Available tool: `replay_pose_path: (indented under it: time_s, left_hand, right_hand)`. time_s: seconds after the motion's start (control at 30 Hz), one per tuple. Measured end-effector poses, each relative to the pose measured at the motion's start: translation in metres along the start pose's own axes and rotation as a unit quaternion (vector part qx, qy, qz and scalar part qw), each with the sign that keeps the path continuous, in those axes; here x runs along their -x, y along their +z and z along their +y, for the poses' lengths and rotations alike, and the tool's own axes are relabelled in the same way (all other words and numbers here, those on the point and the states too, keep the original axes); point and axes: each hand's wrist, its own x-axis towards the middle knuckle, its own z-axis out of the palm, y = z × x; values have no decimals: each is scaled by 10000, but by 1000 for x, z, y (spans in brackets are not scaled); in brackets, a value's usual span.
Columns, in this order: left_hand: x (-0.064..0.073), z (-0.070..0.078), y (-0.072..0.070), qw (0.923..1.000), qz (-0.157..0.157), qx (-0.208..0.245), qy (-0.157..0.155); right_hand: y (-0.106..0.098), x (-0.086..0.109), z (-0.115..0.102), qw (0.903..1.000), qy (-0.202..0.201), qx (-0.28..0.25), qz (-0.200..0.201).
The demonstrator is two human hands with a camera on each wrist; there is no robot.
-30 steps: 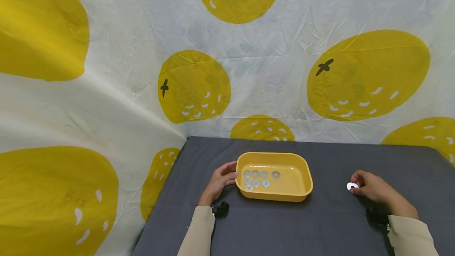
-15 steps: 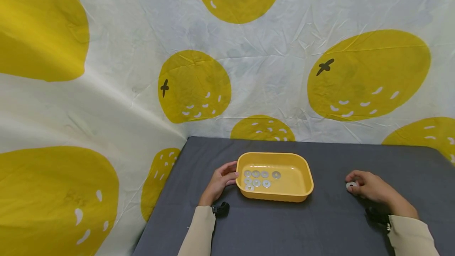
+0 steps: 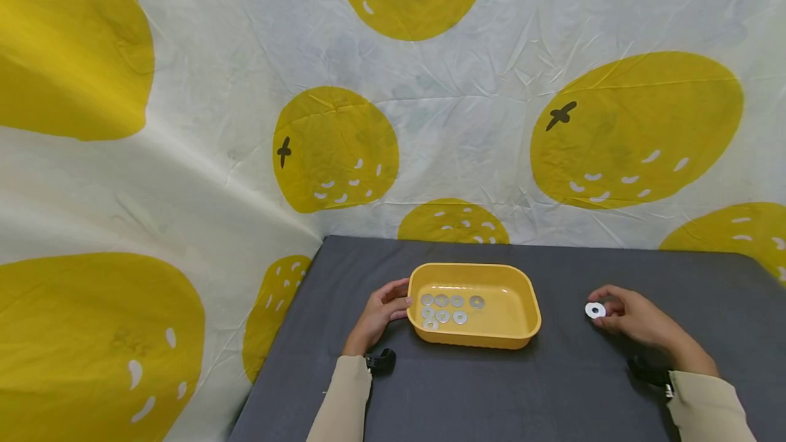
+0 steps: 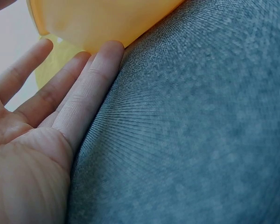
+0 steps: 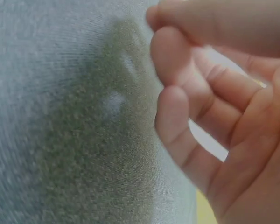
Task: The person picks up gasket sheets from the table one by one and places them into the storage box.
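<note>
A yellow plastic tub (image 3: 522, 305) stands on the table, with several flat metal washers (image 3: 459, 317) lying in its left half. At the tub's left end my left hand (image 3: 379, 312) rests with its fingers against the outer wall. The left wrist view shows those fingers (image 4: 84, 98) nearly straight, their tips by the base of the tub's wall (image 4: 98, 21). To the right of the tub, my right hand (image 3: 635, 319) pinches one round washer (image 3: 595, 310) between thumb and fingers, its face and centre hole visible. In the right wrist view the curled fingers (image 5: 172, 112) hide that washer.
A dark grey cloth (image 3: 491, 394) covers the table. Behind and to the left hangs a white curtain (image 3: 454, 135) printed with large yellow fruit. Black straps with small devices (image 3: 382, 361) sit at both wrists.
My right hand has shifted slightly left and away from me with the washer, which has turned and now shows its full face. The left hand and the tub have stayed put.
</note>
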Motion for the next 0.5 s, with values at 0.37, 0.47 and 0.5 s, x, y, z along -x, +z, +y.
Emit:
replay_pose_path:
  time_s: [0.37, 0.47, 0.5]
  left_hand:
    - [0, -2, 0, 10000, 27, 28, 30]
    - [0, -2, 0, 10000, 25, 32, 35]
    - [0, -2, 0, 10000, 24, 29, 35]
  right_hand:
    - [9, -8, -4, 9986, -290, -414, -183]
    - [11, -8, -7, 9985, -323, -425, -157]
    - [12, -8, -8, 9984, -342, -428, -166]
